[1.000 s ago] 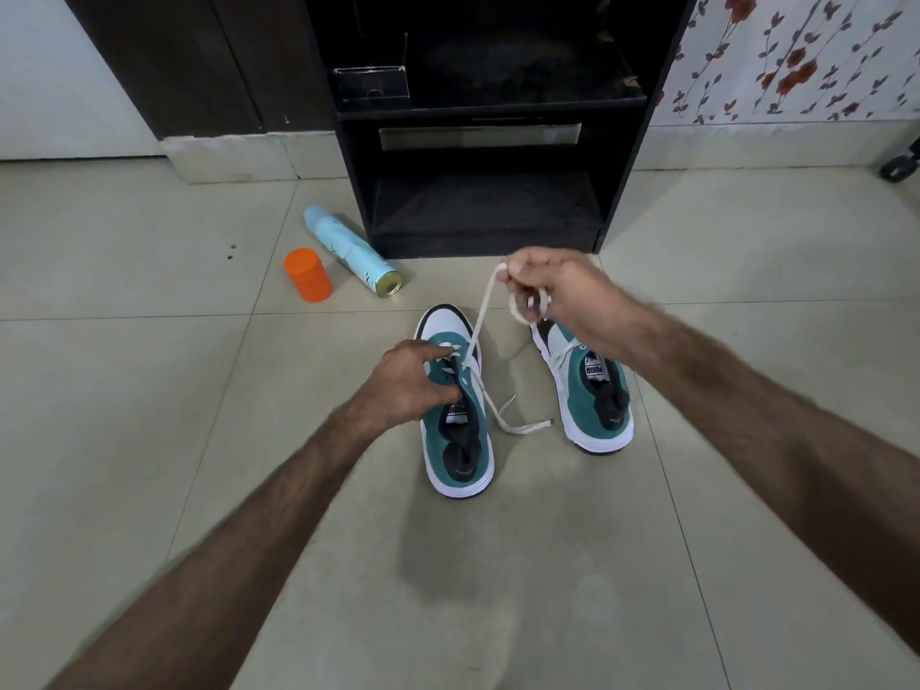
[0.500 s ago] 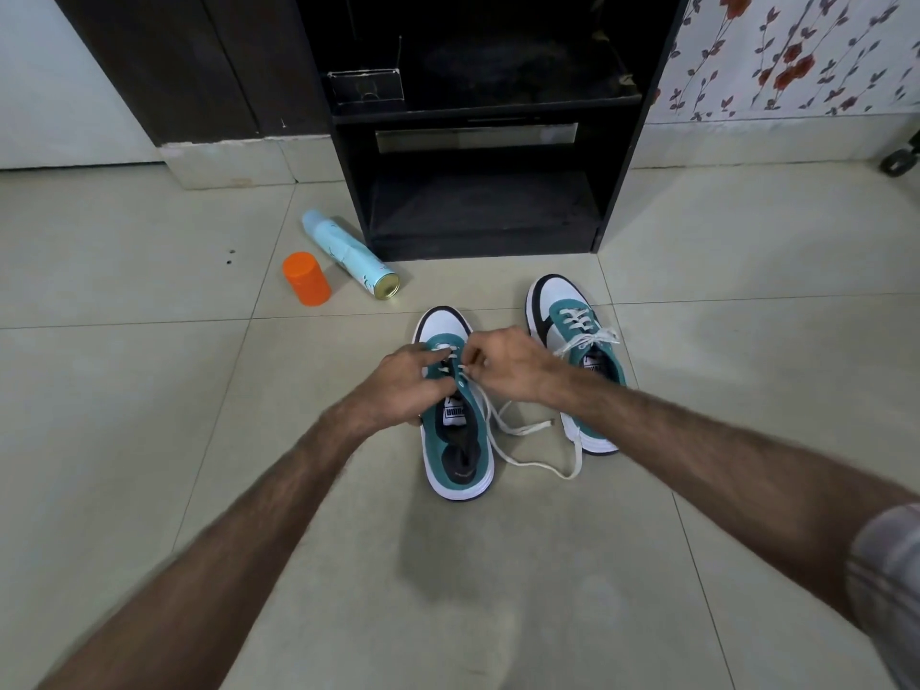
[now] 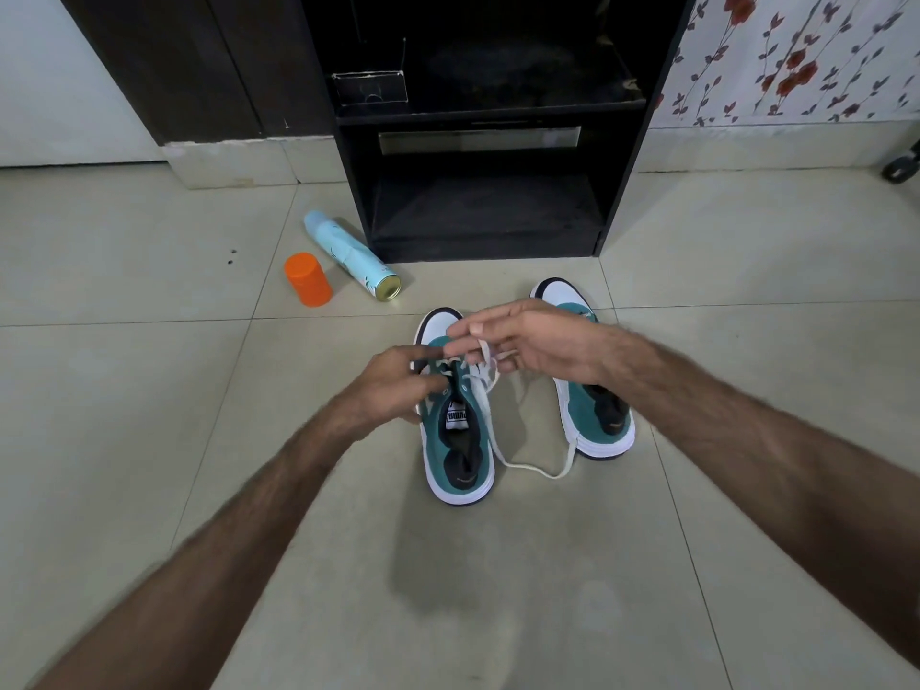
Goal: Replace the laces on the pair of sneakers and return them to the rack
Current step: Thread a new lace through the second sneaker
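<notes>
**A:** Honestly, what's the risk at this point? The left hand (image 3: 398, 376) is curled on the eyelet area of the left sneaker (image 3: 455, 430) at frame center, and the right hand (image 3: 527, 348) pinches the white lace (image 3: 490, 376) just above it.

**B:** I'd say the tip slips out of that pinch mid-thread, or the loose tail looping on the floor toward the right sneaker (image 3: 595, 415) snags and drags it. A skipped eyelet is possible too, since the fingers hide that row.

**A:** And vs 0.5 s ago?

**B:** The right hand has lifted off the shoe and now covers the right sneaker's toe. The orange cap (image 3: 307, 280), spray can (image 3: 351, 259) and black rack (image 3: 478, 141) up top haven't moved.
</notes>
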